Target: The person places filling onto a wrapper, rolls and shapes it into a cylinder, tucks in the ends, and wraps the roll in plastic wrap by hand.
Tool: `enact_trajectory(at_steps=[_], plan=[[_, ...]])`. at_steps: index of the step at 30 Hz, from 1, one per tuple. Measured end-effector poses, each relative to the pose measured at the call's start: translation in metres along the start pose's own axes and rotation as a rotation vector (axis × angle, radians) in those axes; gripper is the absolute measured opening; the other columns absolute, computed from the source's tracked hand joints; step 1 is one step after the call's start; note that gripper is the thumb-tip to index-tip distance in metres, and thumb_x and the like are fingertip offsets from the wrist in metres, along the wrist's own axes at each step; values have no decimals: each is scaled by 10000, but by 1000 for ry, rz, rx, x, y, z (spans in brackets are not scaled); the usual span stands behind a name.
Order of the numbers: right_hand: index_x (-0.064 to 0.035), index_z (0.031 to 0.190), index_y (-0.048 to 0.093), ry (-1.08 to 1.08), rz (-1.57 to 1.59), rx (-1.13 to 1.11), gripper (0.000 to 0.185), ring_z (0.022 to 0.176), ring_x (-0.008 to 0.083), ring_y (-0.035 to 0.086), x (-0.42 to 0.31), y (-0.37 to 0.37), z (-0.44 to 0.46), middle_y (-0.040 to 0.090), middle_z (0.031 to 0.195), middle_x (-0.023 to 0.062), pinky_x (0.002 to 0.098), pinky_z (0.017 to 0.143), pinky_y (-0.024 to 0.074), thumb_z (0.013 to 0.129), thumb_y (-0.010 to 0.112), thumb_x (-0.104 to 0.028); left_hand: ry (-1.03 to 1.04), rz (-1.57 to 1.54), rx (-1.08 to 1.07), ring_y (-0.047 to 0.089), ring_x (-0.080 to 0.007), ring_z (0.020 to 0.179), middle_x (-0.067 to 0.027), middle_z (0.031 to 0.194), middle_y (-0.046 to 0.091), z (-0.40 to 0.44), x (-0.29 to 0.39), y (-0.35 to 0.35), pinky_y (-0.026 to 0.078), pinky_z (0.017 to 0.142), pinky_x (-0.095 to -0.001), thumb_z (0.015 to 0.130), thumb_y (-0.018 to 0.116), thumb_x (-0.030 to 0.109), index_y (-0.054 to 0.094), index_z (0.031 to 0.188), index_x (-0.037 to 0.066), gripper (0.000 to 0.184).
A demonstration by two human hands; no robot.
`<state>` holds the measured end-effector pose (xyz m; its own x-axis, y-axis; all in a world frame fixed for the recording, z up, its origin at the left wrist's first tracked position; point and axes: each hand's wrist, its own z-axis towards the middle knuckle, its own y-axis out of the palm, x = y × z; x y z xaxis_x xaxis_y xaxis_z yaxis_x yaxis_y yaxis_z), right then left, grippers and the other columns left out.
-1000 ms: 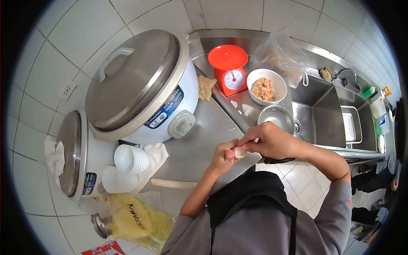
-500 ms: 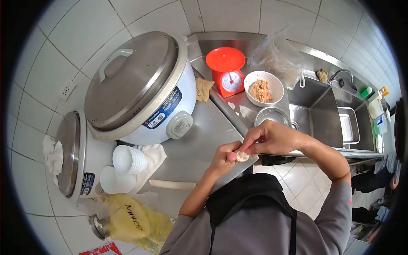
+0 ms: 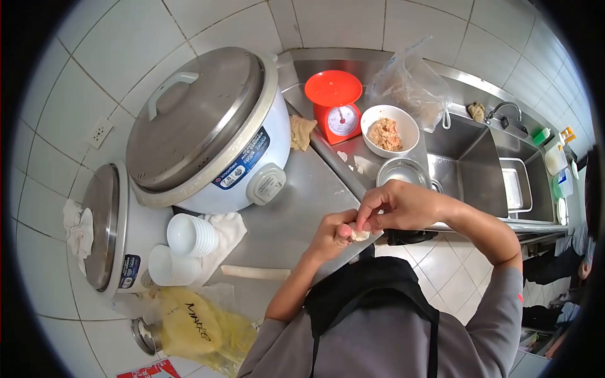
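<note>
Close in front of my black apron, my left hand (image 3: 330, 238) is closed around a small pale dumpling (image 3: 360, 236). From the right, my right hand (image 3: 403, 206) reaches over with thumb and forefinger pinching its top edge. Fingers cover much of the dumpling. Just beyond my right hand stands a metal bowl (image 3: 403, 169), partly hidden by that hand. Behind it, a white bowl (image 3: 406, 129) holds a pinkish minced filling (image 3: 384, 135). A long pale strip like a dough roll (image 3: 255, 273) lies on the steel counter, left of my left forearm.
A large rice cooker (image 3: 252, 170) fills the left side, with a second cooker (image 3: 132, 233) beside it. Stacked white cups (image 3: 192, 236) rest by a cloth (image 3: 227, 236). Behind the bowls are a red scale (image 3: 337, 116) and plastic bag (image 3: 413, 88); a sink (image 3: 466, 170) lies right.
My right fingertips have shifted slightly over the dumpling and cover more of its top. My left hand stays in nearly the same place.
</note>
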<state>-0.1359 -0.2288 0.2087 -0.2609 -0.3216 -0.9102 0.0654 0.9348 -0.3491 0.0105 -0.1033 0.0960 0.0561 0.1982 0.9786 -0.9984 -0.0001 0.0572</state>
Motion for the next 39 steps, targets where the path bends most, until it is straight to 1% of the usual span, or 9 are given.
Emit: enact_trajectory(at_steps=[10, 13, 18, 21, 25, 29, 32, 34, 39], plan=[[15, 837, 677, 24, -118, 154, 182, 708, 154, 635, 0, 11, 1, 664, 747, 106, 288, 675, 496, 707, 707, -110, 28, 52, 12, 493, -62, 580, -3, 675, 542, 0, -10, 1, 395, 502, -213, 731, 409, 751, 591, 891, -43, 830], [19, 791, 655, 39, -134, 238, 192, 674, 186, 632, 1, 19, 4, 645, 706, 119, 306, 638, 496, 675, 719, -121, 6, 7, 11, 482, -65, 602, 3, 673, 519, 0, -13, 2, 396, 530, -229, 761, 412, 743, 579, 884, -12, 783], [21, 734, 601, -42, -283, 385, 184, 637, 234, 623, 0, 29, 10, 620, 673, 128, 333, 609, 495, 673, 705, -118, 4, 28, 83, 469, -59, 585, 13, 659, 510, 2, -15, 3, 395, 518, -221, 750, 405, 748, 578, 912, -22, 805], [1, 797, 629, -52, -395, 381, 190, 692, 170, 635, 4, 30, 15, 641, 715, 98, 318, 610, 496, 708, 724, -138, 26, 39, 106, 470, -57, 573, 14, 653, 512, 5, -14, 5, 392, 506, -217, 758, 393, 748, 579, 914, -18, 803], [-3, 822, 650, -84, -214, 215, 159, 706, 166, 639, -5, 4, 13, 650, 724, 85, 313, 607, 491, 749, 698, -136, 1, -54, 99, 500, -84, 550, -10, 638, 520, 7, -12, 2, 397, 479, -232, 757, 355, 743, 553, 857, -11, 786], [19, 827, 662, -43, -178, 157, 149, 710, 168, 645, -16, -2, 13, 669, 737, 116, 302, 699, 502, 754, 673, -111, 4, -24, 86, 499, -90, 549, -23, 672, 531, 9, -5, 0, 394, 475, -234, 775, 349, 735, 552, 867, -16, 783], [13, 843, 672, -41, -196, 127, 148, 725, 193, 647, -14, 0, 13, 663, 757, 112, 313, 710, 502, 766, 665, -113, 13, 6, 77, 497, -88, 553, -27, 691, 541, 9, -6, -1, 398, 478, -235, 769, 352, 747, 556, 876, -21, 802], [-10, 873, 678, -195, -356, 171, 138, 743, 210, 631, -9, 5, 13, 647, 808, 95, 321, 659, 496, 785, 664, -116, -5, 20, 87, 496, -87, 554, -28, 694, 544, 9, -3, 1, 400, 480, -236, 762, 352, 756, 557, 880, -24, 815], [17, 825, 673, -257, -322, 121, 117, 735, 262, 640, -16, -2, 9, 642, 804, 118, 342, 683, 506, 776, 637, -83, 8, -25, 136, 498, -91, 559, -17, 651, 526, 10, 1, 3, 405, 484, -240, 761, 378, 757, 555, 829, -23, 804]])
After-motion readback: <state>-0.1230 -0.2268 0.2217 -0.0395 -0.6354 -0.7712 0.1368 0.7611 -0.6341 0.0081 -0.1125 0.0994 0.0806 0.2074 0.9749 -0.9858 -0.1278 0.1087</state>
